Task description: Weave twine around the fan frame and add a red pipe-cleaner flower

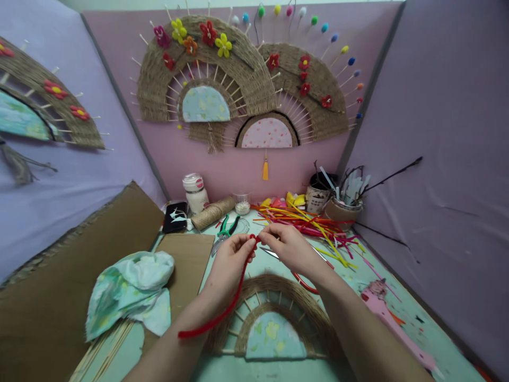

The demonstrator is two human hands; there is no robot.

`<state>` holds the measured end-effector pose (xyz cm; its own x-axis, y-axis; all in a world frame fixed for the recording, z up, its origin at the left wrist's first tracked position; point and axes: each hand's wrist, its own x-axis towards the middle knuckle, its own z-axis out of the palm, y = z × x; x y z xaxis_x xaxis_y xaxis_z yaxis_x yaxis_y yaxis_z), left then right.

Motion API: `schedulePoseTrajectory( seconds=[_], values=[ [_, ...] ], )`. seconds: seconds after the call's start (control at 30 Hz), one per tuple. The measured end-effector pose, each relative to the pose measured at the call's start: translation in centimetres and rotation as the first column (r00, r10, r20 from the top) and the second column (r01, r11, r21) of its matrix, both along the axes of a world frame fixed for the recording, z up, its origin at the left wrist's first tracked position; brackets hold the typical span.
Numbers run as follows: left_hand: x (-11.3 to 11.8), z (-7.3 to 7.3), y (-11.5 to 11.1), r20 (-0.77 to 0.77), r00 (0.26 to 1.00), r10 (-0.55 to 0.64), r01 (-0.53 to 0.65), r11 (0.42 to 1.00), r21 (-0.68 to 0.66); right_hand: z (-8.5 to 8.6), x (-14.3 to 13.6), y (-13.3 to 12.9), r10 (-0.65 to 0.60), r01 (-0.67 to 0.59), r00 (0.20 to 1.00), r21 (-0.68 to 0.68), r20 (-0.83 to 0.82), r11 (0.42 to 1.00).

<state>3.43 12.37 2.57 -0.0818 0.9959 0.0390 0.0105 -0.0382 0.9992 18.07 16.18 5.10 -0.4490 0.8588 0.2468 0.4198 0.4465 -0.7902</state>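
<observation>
From the left hand, a red stem curves down-left.

Light is soft and diffuse (dimmer on the right wall), edges visibly stretched.

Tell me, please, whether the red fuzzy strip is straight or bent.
Bent: the red fuzzy strip trails from the left hand in a long curve. Its shape near the right hand is too small to tell.

The forearms partly cover the sides of the woven fan on the worktop. The right hand hides part of the scissors. The red strip's pinched end is too small to read. The left edge crops a wall fan.
</observation>
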Motion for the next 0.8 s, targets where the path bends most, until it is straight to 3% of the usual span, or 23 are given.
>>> schedulePoseTrajectory(
  seconds=[0.17,0.27,0.5,0.57,0.67,0.73,0.8],
  values=[
    [-0.1,0.6,-0.2,0.121,0.991,-0.064,0.080,0.987,-0.138,-0.1,-0.1,0.0,-0.040,0.041,0.999,0.031,-0.009,0.999],
    [-0.3,0.7,-0.3,0.109,0.992,-0.060,0.076,0.985,-0.153,0.0,-0.2,-0.1,-0.043,0.044,0.999,0.046,-0.009,0.998],
    [-0.4,0.1,-0.1,-0.098,0.993,-0.067,0.068,0.998,-0.001,-0.2,-0.4,-0.4,-0.087,0.085,0.996,0.081,0.018,0.993],
    [-0.2,0.1,-0.3,-0.235,0.972,0.012,0.006,0.997,0.074,-0.4,-0.6,-0.4,-0.104,0.103,0.994,0.075,0.016,0.992],
    [0.1,0.0,-0.6,-0.428,0.884,0.187,-0.077,0.962,0.261,-0.8,-1.0,-0.4,-0.159,0.158,0.987,0.047,0.034,0.986],
    [0.1,0.0,-0.6,-0.439,0.869,0.227,-0.098,0.950,0.296,-0.8,-1.2,-0.4,-0.179,0.178,0.983,0.032,0.035,0.983],
    [0.0,0.2,-0.4,-0.327,0.930,0.166,-0.105,0.975,0.195,-0.8,-1.2,-0.3,-0.155,0.155,0.988,0.020,-0.009,0.988]
  ],
)
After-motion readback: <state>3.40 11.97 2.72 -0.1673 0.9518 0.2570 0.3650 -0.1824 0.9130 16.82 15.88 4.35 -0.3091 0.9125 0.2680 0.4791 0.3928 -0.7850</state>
